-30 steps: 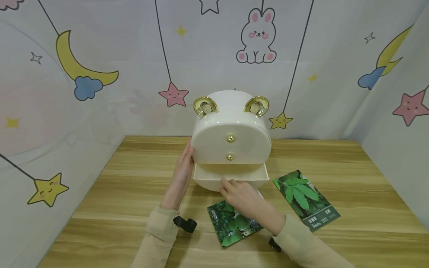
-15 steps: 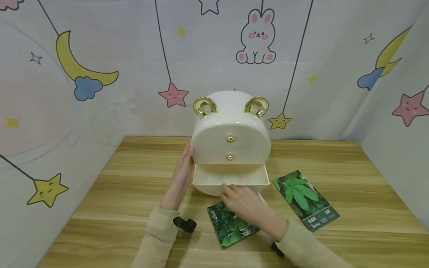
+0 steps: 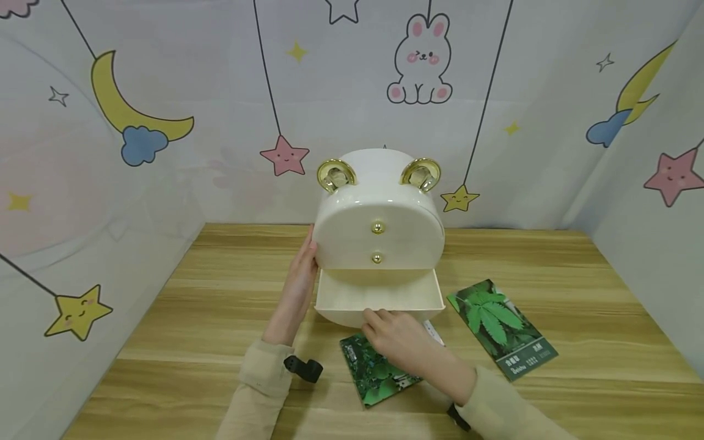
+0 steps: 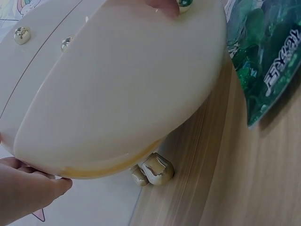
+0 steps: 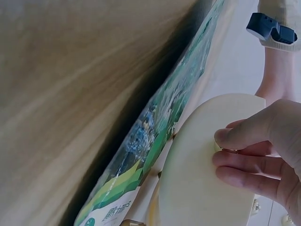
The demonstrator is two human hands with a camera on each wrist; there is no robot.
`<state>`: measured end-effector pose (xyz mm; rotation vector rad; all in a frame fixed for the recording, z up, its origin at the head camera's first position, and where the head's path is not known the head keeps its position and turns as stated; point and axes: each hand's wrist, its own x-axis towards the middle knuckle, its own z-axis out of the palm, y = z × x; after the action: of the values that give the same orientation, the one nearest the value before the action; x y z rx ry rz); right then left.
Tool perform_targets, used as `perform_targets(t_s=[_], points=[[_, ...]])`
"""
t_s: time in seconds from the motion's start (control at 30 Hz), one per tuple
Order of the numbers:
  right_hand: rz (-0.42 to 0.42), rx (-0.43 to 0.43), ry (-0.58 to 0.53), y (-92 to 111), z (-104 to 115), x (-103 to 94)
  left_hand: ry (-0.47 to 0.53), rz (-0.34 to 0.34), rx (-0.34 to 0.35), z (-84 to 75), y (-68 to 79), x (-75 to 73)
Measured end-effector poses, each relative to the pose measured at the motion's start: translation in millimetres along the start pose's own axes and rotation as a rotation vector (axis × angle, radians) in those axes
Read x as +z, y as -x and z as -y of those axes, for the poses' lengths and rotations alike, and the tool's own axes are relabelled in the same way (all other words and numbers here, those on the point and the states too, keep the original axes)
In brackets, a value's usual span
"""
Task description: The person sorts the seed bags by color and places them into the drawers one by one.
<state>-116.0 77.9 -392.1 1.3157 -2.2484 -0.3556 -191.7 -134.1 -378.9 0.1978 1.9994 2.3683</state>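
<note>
A white rounded storage box (image 3: 349, 238) with gold ears and gold knobs stands at the table's middle, its bottom drawer (image 3: 379, 287) pulled out and showing a bare inside. My right hand (image 3: 404, 345) is at the drawer's front; in the right wrist view its thumb and fingers pinch the small gold knob (image 5: 217, 147). My left hand (image 3: 299, 269) rests along the box's left side, fingers extended. Seen from the left wrist, the drawer front (image 4: 127, 89) fills much of the view, above a gold foot (image 4: 158, 168) of the box.
A flat glossy packet with green leaves (image 3: 379, 379) lies in front of the drawer, partly under my right hand and forearm. Another leaf-picture packet (image 3: 495, 324) lies to the right on the wooden table (image 3: 220, 293). A patterned cloth wall (image 3: 352, 91) stands behind the box.
The bottom drawer has slid further out toward me, with my right hand moving along with its front. My left hand and the box body have stayed in place.
</note>
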Motion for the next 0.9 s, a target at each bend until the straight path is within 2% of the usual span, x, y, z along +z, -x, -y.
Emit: perform_targets(t_s=[0.23,0.4,0.6,0.73,0.9], points=[[0.001,-0.012,0.005,3.3,3.9,-1.1,-0.032,0.023,-0.029,-19.9,11.1,7.2],[0.0,-0.009,-0.001,4.0,4.0,-1.6,-0.028,0.018,-0.027,-17.7,9.5,6.3],[-0.018,-0.005,-0.004,7.6,2.2,-1.3,-0.01,-0.016,-0.055,-8.6,1.9,3.7],[-0.031,-0.008,-0.031,10.6,1.3,-0.9,-0.006,-0.025,-0.066,-8.2,1.0,1.0],[-0.101,-0.016,-0.063,14.8,1.7,-2.1,-0.023,-0.021,-0.088,-12.7,3.9,-1.3]])
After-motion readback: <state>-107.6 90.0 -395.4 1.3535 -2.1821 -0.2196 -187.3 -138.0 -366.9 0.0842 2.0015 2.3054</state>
